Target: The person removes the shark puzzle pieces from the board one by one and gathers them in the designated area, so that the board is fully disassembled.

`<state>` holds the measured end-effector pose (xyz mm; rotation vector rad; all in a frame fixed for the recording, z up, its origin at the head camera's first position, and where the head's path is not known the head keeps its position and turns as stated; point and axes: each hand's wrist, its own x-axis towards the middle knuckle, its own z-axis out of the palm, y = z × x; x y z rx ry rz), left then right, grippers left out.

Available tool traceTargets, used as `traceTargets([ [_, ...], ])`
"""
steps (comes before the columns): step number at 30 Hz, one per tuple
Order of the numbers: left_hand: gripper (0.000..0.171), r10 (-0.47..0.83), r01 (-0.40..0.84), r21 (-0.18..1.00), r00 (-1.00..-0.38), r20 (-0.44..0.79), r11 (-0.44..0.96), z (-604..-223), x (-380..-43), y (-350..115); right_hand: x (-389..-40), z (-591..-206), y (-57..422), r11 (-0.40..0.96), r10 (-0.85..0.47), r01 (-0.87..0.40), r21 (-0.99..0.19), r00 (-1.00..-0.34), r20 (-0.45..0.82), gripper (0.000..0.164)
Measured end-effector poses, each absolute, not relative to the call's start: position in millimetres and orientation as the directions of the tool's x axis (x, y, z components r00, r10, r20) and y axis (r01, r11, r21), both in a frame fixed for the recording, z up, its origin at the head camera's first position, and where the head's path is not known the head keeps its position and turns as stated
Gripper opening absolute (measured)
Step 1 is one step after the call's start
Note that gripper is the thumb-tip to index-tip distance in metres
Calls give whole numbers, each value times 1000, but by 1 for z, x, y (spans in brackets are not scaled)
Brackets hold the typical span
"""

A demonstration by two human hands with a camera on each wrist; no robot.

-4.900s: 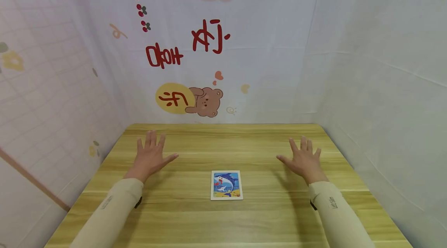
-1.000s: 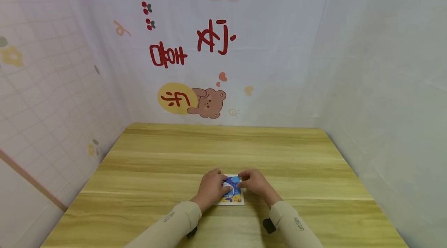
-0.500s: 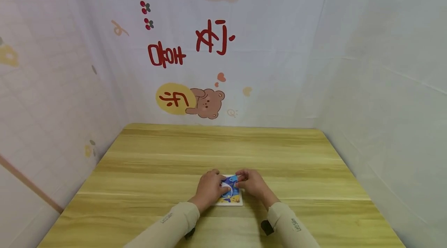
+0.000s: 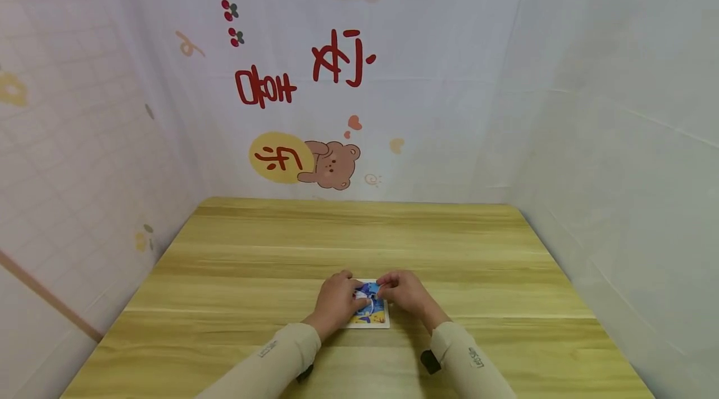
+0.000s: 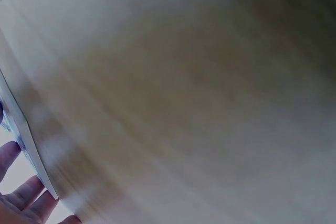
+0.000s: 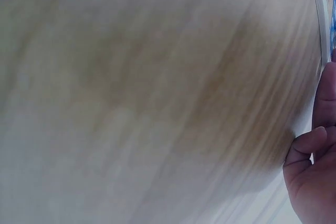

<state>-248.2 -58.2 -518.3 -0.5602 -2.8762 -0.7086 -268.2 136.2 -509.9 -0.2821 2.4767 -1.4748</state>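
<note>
A small white-framed jigsaw puzzle with a blue sea-animal picture lies flat near the middle of the table. My left hand holds it by the left side, thumb over the picture, covering that part. At the upper right corner my right hand pinches a blue bit of the picture, seemingly a puzzle piece, between thumb and forefinger. In the left wrist view, fingers of the left hand touch the puzzle's pale edge. The right wrist view catches the right hand beside the puzzle's frame.
The wooden table reaches back to a white printed cloth with a bear drawing and red characters. Cloth walls also flank the left and right sides. A black device sits under the right wrist.
Both hands have come in from the table's sides to the puzzle. Over the last second the left hand keeps its hold, while the right thumb and forefinger draw closer together and slightly leftward.
</note>
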Motion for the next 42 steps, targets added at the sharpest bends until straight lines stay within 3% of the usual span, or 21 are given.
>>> traceTargets([
  [5,38,330,386,414,-922,202,825,-520,-248,-59,-269,-512,134,490,-275,-35,-871,-954,-116,30],
  [13,39,331,389,413,-920,208,823,-523,-249,-59,-267,-512,131,526,-271,-72,-847,-959,-87,28],
  [27,41,314,363,440,-932,182,821,-521,-245,-60,-269,-508,153,504,-250,-14,-864,-960,-130,33],
  [34,42,308,356,446,-935,179,821,-522,-247,-58,-274,-510,197,460,-246,39,-887,-954,-170,37],
  [42,42,313,356,445,-935,170,822,-517,-245,-57,-269,-510,282,422,-250,103,-901,-942,-225,48],
])
